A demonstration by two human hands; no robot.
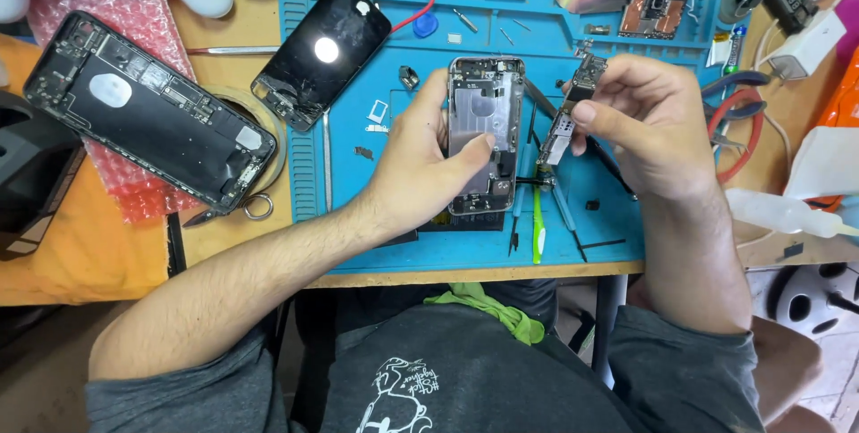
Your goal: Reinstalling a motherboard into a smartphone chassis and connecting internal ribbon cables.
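the wooden tabletop (pixel 233 30) carries a blue repair mat (pixel 429 236). on red bubble wrap at the far left lies a large opened phone body (pixel 148 111), its insides bare; beside it a black phone panel (pixel 322 53) rests on the mat's corner. the left hand (pixel 429 169) grips a smaller silver phone housing (pixel 486 129) just above the mat, thumb pressed on its insides. the right hand (pixel 649 124) pinches a narrow logic board (pixel 573 111), already out and just beside the housing. by my judgement, disassembly looks well along; small screws (pixel 458 17) lie loose.
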